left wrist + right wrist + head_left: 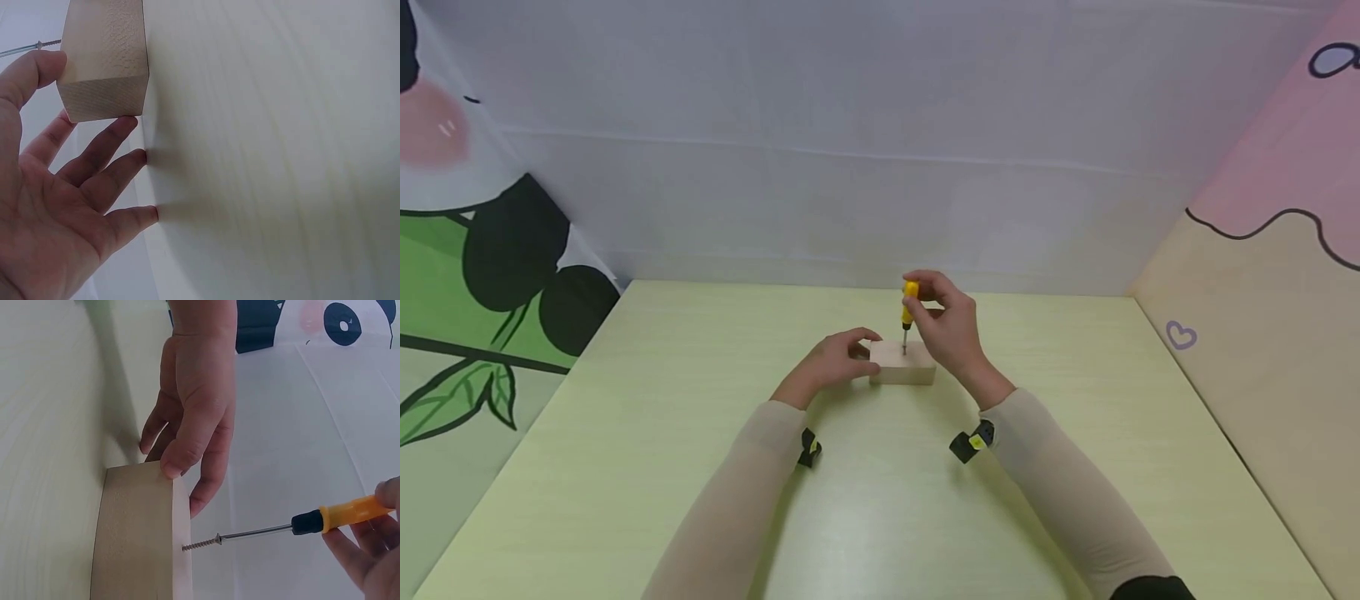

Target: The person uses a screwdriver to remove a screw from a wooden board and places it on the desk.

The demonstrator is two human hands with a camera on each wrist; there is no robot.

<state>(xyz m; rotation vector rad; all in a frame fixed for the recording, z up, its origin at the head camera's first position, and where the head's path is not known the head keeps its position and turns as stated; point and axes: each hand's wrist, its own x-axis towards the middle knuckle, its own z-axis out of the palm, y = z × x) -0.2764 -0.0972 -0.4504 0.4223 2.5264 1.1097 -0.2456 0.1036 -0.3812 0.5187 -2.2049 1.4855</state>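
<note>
A pale wooden block [902,375] lies on the table in the middle of the head view. My left hand [837,358] steadies its left end, thumb at the near upper edge and forefinger at the far side; the other fingertips rest on the table. Upright in the block's top face stands a screw [201,544], most of its thread still showing above the wood. My right hand [953,332] grips the yellow handle of a screwdriver [350,513] with thumb and fingers. The screwdriver's tip meets the screw head, shaft in line with the screw.
The pale wood-grain table [865,517] extends around the block. A white cloth backdrop [880,208] rises behind it, with printed panels at the left [512,242] and right [1262,333]. Each wrist wears a small black camera.
</note>
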